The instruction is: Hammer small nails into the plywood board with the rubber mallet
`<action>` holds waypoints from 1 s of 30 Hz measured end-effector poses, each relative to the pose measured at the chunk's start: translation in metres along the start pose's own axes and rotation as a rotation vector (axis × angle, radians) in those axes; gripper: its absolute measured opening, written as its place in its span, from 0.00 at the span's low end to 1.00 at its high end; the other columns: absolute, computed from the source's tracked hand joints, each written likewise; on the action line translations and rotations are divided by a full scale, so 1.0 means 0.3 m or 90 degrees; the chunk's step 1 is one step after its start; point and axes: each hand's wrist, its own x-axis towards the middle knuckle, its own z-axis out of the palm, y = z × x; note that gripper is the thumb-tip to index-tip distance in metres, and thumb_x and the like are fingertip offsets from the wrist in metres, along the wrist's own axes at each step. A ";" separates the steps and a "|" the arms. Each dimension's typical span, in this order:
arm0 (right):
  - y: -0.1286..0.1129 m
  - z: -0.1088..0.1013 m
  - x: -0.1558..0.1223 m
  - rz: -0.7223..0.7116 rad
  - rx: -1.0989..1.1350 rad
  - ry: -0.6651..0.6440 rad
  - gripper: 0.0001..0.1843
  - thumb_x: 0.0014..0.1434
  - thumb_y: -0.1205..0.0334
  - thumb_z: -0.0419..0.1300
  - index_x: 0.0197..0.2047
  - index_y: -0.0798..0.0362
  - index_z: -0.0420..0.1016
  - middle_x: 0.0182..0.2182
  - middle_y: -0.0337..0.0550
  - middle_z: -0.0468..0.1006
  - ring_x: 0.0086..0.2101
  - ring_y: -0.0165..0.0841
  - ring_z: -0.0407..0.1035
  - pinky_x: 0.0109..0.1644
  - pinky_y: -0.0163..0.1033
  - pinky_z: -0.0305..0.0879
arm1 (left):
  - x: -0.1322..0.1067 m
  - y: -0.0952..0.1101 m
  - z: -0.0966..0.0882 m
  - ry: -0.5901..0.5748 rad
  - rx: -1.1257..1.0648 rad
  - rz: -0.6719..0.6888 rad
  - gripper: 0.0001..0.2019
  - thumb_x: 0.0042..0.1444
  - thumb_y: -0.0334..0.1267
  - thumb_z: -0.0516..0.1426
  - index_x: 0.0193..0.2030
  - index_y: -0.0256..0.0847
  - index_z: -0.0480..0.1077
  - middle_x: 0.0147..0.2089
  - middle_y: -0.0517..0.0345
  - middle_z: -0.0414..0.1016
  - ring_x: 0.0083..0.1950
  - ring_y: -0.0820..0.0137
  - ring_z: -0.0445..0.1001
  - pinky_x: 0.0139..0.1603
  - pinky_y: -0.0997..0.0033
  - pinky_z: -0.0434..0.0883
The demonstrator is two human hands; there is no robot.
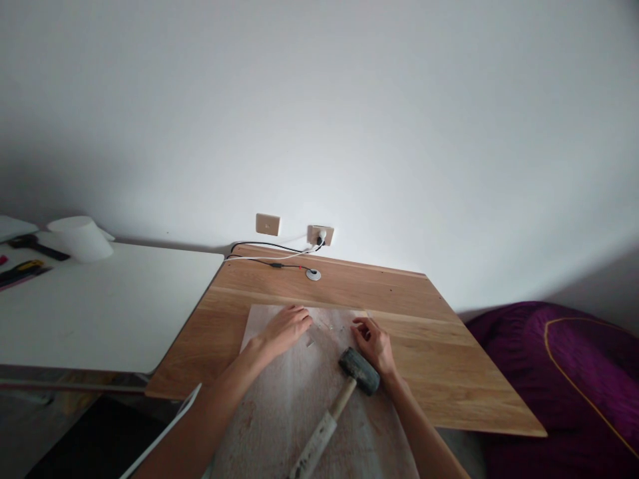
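My left hand (283, 328) rests palm down on a pale board (279, 399) that lies on the wooden table (449, 372); its fingers are stretched forward. My right hand (373, 344) sits on the same board a little to the right, fingers curled, and what they hold, if anything, is too small to see. A mallet with a dark rubber head (359, 371) and a worn wooden handle (322, 432) lies on the board just in front of my right hand, touching its wrist side. A few small bits (310, 343) lie on the board between the hands.
A white table (110, 313) stands at the left with a white lampshade-like object (82, 237) and tools (22, 269). Cables (279, 256) run from a wall socket (320, 235) to a grommet (313, 274). A purple beanbag (564, 372) sits at the right.
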 end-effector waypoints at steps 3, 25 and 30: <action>0.000 0.001 -0.001 -0.005 0.002 -0.007 0.15 0.60 0.51 0.56 0.40 0.49 0.80 0.30 0.44 0.81 0.29 0.36 0.75 0.38 0.39 0.73 | 0.003 0.002 -0.006 0.007 0.007 0.000 0.07 0.66 0.26 0.58 0.39 0.39 0.75 0.40 0.54 0.78 0.44 0.63 0.76 0.50 0.62 0.71; -0.366 -0.017 0.029 -0.159 -0.065 -0.381 0.07 0.64 0.61 0.62 0.43 0.51 0.81 0.35 0.44 0.85 0.36 0.36 0.79 0.41 0.36 0.70 | -0.122 0.064 -0.084 0.011 -0.064 -0.107 0.09 0.68 0.38 0.60 0.34 0.40 0.73 0.36 0.55 0.77 0.43 0.62 0.77 0.48 0.63 0.71; -0.412 0.036 0.076 -0.144 -0.385 -0.280 0.12 0.71 0.56 0.58 0.42 0.52 0.82 0.38 0.52 0.86 0.38 0.39 0.81 0.39 0.36 0.68 | -0.190 0.062 -0.082 0.056 -0.062 -0.155 0.03 0.67 0.36 0.60 0.43 0.41 0.73 0.45 0.53 0.76 0.48 0.61 0.75 0.51 0.61 0.72</action>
